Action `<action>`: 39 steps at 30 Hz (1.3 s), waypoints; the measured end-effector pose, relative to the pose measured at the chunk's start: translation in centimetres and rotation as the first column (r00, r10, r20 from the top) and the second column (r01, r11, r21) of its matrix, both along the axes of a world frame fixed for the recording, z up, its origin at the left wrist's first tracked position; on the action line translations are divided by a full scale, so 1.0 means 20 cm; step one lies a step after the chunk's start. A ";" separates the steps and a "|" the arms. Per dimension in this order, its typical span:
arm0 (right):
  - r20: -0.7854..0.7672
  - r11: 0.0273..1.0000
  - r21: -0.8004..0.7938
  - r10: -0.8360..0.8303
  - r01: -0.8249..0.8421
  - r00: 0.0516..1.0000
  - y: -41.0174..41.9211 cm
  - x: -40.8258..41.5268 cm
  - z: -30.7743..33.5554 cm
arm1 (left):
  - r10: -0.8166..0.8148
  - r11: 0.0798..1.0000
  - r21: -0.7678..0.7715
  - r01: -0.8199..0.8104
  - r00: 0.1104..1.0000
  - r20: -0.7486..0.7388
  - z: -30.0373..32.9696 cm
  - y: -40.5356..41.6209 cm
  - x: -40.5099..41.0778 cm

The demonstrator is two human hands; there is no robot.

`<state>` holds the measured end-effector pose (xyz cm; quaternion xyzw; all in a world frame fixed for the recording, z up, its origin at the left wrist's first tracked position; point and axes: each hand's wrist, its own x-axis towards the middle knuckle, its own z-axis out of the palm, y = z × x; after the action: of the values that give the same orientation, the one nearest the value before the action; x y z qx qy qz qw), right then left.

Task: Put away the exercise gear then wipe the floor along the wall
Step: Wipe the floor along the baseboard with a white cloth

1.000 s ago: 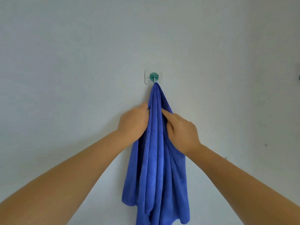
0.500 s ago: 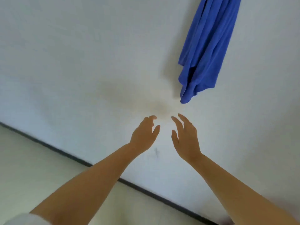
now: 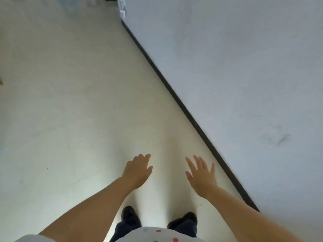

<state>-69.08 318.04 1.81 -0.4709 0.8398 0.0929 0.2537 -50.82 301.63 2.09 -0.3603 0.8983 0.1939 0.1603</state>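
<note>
Flanking bare floor (image 3: 87, 102): dark baseboard (image 3: 174, 91).

Smooth, faintly glossy pale floor (image 3: 70, 102); matt painted wall (image 3: 244, 67), scuffed; dark matt skirting strip (image 3: 174, 95).

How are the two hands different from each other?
The left hand has its fingers close together and a little bent, while the right hand spreads its fingers wide and straight. The right hand is nearer the dark strip at the bottom of the wall; the left hand is farther out over the floor. Both are empty, held out in front above the shoes.
</note>
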 end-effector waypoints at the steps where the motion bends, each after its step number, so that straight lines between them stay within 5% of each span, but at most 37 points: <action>1: 0.015 0.999 0.005 0.032 -0.032 0.999 -0.12 0.10 -0.02 | 0.048 0.998 -0.030 -0.048 0.999 0.016 -0.01 -0.07 0.15; 6: 0.125 0.990 -0.084 0.127 -0.117 0.984 -0.73 0.69 -0.04 | 0.307 0.946 -0.130 -0.298 0.950 0.055 -0.05 -0.36 0.77; 12: 0.142 0.943 -0.149 0.317 -0.297 0.938 -1.14 1.12 -0.05 | 0.456 0.890 -0.079 -0.449 0.882 0.118 -0.08 -0.53 1.09; 20: 0.084 0.931 -0.045 0.364 -0.362 0.928 -1.68 1.04 -0.12 | 0.528 0.847 -0.016 -0.531 0.838 0.137 -0.15 -1.01 1.11; 31: 0.014 0.862 -0.001 0.506 -0.506 0.862 -2.99 0.86 -0.08 | 0.622 0.783 -0.072 -0.618 0.780 0.071 -0.07 -2.30 1.03; 39: 0.056 0.774 0.002 0.632 -0.633 0.773 -3.90 1.24 -0.15 | 0.758 0.651 -0.082 -0.754 0.644 0.100 -0.09 -3.02 1.38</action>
<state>-44.34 239.96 -1.23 -0.7254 0.6247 0.1690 0.2345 -23.15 241.21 0.34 -0.7161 0.6572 0.2052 0.1147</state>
